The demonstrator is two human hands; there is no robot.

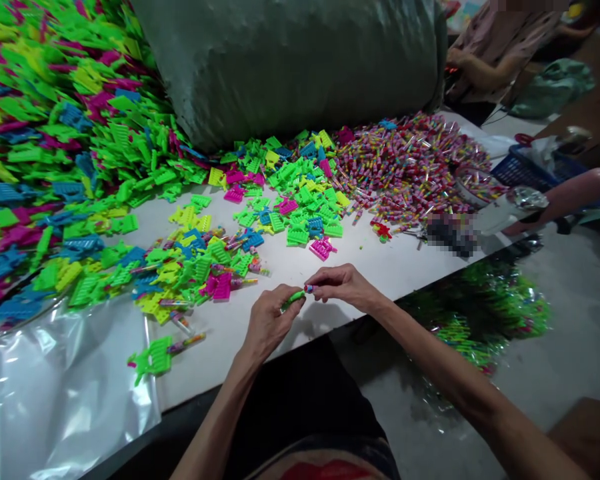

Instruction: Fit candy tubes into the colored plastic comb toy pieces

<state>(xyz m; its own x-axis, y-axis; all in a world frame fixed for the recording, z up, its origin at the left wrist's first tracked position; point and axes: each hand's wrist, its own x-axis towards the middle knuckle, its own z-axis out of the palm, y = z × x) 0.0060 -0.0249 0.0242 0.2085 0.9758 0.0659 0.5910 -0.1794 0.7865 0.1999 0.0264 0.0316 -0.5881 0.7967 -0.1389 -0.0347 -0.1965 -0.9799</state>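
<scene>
Close to the table's front edge, my left hand (274, 319) pinches a green plastic toy piece (294, 299), mostly covered by the fingers. Just right of it, my right hand (344, 285) grips a small candy tube (309, 289) in a printed wrapper, its end almost against the green piece. Whether the two touch I cannot tell. To the left lies a loose group of coloured toy pieces (220, 287), several with candy tubes stuck in them. A green piece with a tube (160, 357) lies apart, nearer the edge. A pink toy piece (323, 249) lies just beyond my hands.
A big heap of green, yellow, pink and blue pieces (80, 133) fills the left. A dark sack (300, 67) stands behind, with a pile of candy tubes (405, 167) to its right. Clear plastic bags (70, 393) lie front left. Another person (500, 60) sits at the far right.
</scene>
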